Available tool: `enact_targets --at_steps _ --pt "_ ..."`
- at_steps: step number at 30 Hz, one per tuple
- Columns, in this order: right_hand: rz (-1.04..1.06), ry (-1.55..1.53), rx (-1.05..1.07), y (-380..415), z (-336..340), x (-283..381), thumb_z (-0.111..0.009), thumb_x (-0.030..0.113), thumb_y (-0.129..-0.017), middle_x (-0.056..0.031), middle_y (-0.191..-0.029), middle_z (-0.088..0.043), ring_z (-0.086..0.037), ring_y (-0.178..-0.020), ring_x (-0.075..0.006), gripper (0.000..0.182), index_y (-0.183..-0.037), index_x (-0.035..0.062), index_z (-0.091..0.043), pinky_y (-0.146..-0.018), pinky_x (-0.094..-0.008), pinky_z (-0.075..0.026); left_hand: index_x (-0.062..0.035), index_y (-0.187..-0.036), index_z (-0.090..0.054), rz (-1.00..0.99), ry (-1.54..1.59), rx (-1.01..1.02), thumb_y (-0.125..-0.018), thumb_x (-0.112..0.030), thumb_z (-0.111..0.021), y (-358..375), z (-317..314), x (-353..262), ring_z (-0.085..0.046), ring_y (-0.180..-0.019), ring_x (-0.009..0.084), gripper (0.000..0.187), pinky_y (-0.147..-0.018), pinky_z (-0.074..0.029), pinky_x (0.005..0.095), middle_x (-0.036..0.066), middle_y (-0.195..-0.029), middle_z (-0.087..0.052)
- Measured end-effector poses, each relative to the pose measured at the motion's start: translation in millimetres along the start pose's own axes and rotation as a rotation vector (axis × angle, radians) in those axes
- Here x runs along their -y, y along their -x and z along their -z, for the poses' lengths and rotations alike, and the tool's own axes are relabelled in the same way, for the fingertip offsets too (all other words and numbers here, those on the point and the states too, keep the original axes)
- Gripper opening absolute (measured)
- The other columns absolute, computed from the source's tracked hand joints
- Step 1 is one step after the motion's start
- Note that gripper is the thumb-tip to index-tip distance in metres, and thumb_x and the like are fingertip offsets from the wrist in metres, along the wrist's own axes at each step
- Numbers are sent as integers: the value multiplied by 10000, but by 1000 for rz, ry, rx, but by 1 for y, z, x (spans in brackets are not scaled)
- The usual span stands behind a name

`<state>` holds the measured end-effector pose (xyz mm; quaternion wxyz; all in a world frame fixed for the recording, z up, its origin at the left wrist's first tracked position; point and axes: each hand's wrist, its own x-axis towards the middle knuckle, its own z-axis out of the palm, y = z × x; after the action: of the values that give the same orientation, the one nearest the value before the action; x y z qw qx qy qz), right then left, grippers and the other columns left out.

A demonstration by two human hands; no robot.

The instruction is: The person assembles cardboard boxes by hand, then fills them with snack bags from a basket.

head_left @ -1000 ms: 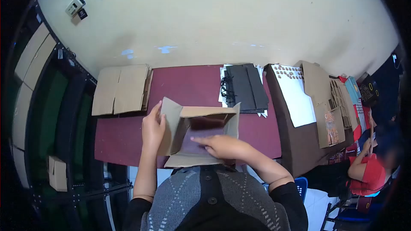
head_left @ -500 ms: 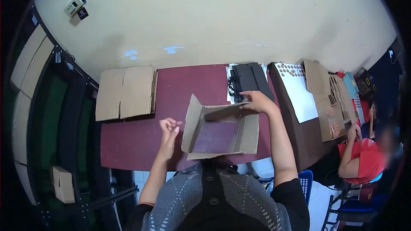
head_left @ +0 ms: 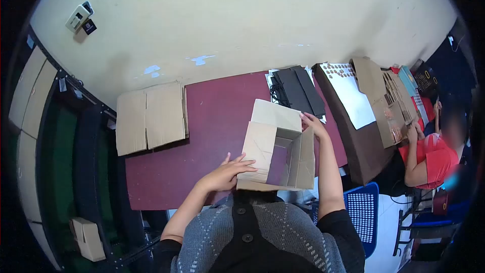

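Note:
A cardboard box (head_left: 304, 164) stands at the table's near edge with its top flaps up; the dark red tabletop shows through its bottom. My left hand (head_left: 226, 174) lies with spread fingers on the box's left flap (head_left: 259, 144), which is tilted over. At the far right corner, my right hand (head_left: 315, 124) has its fingers and thumb on the cardboard edge beside the far flap (head_left: 277, 113).
Flattened cardboard boxes (head_left: 151, 119) are stacked at the table's left. Black folders (head_left: 300, 91) and a coiled cable (head_left: 278, 95) lie at the back right. A person in red (head_left: 437, 159) works at the brown table (head_left: 343, 131) on the right. A blue chair (head_left: 362, 215) stands near me.
My left hand has moved right onto the box's left flap, which now leans over. The box has shifted right and turned; its far flap now shows broadly. My right hand stays at its far right corner.

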<state>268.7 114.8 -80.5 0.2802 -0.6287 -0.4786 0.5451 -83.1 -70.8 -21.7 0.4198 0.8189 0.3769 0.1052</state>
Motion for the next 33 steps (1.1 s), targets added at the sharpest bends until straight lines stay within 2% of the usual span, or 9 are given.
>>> enact_targets --at_steps 7,11,13,14,17,23,25,27,33 --pt "94 -78 -99 62 3 -103 -516 309 -915 -102 -1050 -620 -592 -914 -150 480 -1268 -14 -475 -792 -273 -464 -248 -1239 -546 -26 -170 73 -664 -127 -739 -3 -1 9 -66 -1392 342 618 -1038 31 660 21 -1480 -249" --pt "13 -279 -221 114 -13 -109 -448 294 -945 -88 -1143 -596 -556 -1024 -161 433 -1274 15 -488 -885 -281 -427 -164 -1294 -474 -40 51 -297 -751 -241 -704 -9 -26 31 -117 -1382 342 595 -1065 -40 604 152 -1453 -240" --pt "61 -256 -216 142 -27 -85 -440 330 -950 -96 -1265 -519 -494 -1138 -174 478 -1327 36 -430 -959 -293 -384 -193 -1436 -210 78 338 -613 -756 -204 -710 -14 -36 26 -135 -1376 343 844 -1080 -132 551 233 -1431 -221" --pt "122 -479 -176 149 -39 -76 -432 336 -952 -97 -1321 -460 -448 -1191 -181 505 -1359 42 -375 -990 -299 -358 -159 -1455 9 144 761 -384 -784 -193 -695 -19 -42 42 -136 -1374 311 973 -1095 -169 452 247 -1441 -185" --pt "107 -722 -104 151 -57 -92 -477 314 -933 -118 -1450 -271 -311 -1310 -216 635 -1433 49 -191 -1055 -324 -287 -84 -1450 -9 81 886 -322 -811 -152 -667 -25 -52 50 -157 -1371 291 920 -1097 -176 405 208 -1471 -147" --pt "391 -325 -165 161 -140 -51 -643 159 -825 -205 -1467 -166 -245 -1339 -280 909 -1449 68 10 -1057 -363 -279 -46 -1447 -95 54 796 -355 -857 -54 -567 -15 -6 56 -223 -1352 235 756 -1097 -180 334 158 -1479 -200" --pt "549 206 -340 151 -161 -65 -657 149 -806 -213 -1421 -223 -320 -1289 -298 967 -1445 83 66 -1014 -367 -344 -58 -1438 -178 8 562 -432 -855 -21 -546 -7 25 58 -229 -1356 235 690 -1098 -183 336 157 -1470 -234" --pt "467 29 -199 174 -178 -36 -685 211 -785 -171 -1179 -421 -541 -926 -240 1011 -1446 91 71 -816 -350 -471 -59 -1404 -292 -16 389 -397 -857 -8 -528 7 63 73 -231 -1359 238 597 -1100 -181 333 151 -1454 -281" --pt "599 235 22 194 -214 -6 -638 194 -827 -71 -669 -534 -512 -666 -162 584 -1363 132 -413 -631 -303 -438 -59 -1357 -384 55 521 -235 -871 2 -462 22 114 112 -362 -1283 207 496 -1067 -266 321 118 -1384 -402"
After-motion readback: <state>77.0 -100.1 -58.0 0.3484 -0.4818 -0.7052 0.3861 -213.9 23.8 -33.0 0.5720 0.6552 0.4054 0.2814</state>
